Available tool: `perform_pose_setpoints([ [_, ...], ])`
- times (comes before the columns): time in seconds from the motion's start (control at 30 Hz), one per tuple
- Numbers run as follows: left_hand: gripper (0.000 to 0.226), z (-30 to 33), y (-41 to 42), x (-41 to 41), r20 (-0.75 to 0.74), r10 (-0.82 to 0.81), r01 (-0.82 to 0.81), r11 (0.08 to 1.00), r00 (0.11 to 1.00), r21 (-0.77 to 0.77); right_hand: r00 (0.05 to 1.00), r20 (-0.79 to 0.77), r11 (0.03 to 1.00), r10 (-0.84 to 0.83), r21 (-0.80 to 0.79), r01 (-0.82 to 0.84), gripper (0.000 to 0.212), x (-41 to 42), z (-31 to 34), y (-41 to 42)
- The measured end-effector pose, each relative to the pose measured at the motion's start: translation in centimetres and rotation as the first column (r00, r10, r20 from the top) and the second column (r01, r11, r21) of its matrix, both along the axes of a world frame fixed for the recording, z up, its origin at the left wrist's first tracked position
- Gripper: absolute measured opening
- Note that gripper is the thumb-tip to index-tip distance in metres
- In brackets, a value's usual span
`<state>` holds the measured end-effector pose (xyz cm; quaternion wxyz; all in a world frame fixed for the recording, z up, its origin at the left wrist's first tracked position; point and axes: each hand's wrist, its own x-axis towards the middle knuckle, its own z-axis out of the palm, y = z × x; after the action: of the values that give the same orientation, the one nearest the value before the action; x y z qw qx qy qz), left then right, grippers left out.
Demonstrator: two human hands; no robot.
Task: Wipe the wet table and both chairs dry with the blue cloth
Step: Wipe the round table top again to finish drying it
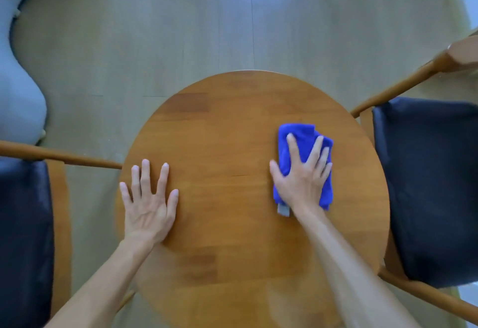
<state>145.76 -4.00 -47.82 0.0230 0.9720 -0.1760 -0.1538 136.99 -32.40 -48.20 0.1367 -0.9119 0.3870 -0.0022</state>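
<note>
right grip (301, 176) open-fingered, flat on folded bright blue cloth (300, 136) with grey tag; left grip (148, 204) splayed on table (227, 125).

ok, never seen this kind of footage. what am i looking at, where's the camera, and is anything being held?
There is no robot here: these are a person's two bare hands. The single picture comes from a wide-angle camera worn on the person's head, looking down, so the forearms enter from the bottom edge.

Below is a round brown wooden table. The right hand lies flat, fingers spread, pressing a folded bright blue cloth onto the tabletop; it presses rather than grips. The left hand rests flat and open on the bare wood, holding nothing.

A wooden chair with a dark padded seat stands at each side: left chair, right chair. I cannot make out any wetness.
</note>
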Motion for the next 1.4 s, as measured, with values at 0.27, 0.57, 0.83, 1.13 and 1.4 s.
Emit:
perform_pose_setpoints([
  [0.27, 0.065, -2.2, 0.7, -0.3, 0.102, 0.004, 0.002, 0.998, 0.995, -0.067, 0.902, 0.084, 0.906, 0.423, -0.043, -0.421, 0.065, 8.6, 0.1, 12.1],
  [0.57, 0.066, -1.9, 0.5, -0.5, 0.072, 0.032, -0.026, 0.997, 0.997, -0.074, 1.0, -0.004, 0.999, 0.023, -0.037, -0.023, 0.067, -2.1, 0.5, -5.8],
  [0.83, 0.063, -2.2, 0.5, -0.3, 0.092, 0.014, -0.011, 0.999, 0.996, -0.037, 0.997, -0.005, 0.997, -0.072, 0.004, 0.072, 0.077, 17.7, -0.5, 0.8],
  [1.13, 0.068, -2.2, 0.5, -0.1, 0.084, 0.05, -0.044, 0.997, 0.995, -0.065, 0.616, 0.077, 0.618, 0.784, 0.002, -0.787, 0.064, 16.8, -0.6, 8.9],
  [1.4, 0.067, -2.4, 0.3, 0.0, 0.066, 0.076, -0.072, 0.995, 0.995, -0.065, 0.996, 0.008, 0.996, -0.086, -0.005, 0.086, 0.062, 1.4, 1.3, -10.8],
])
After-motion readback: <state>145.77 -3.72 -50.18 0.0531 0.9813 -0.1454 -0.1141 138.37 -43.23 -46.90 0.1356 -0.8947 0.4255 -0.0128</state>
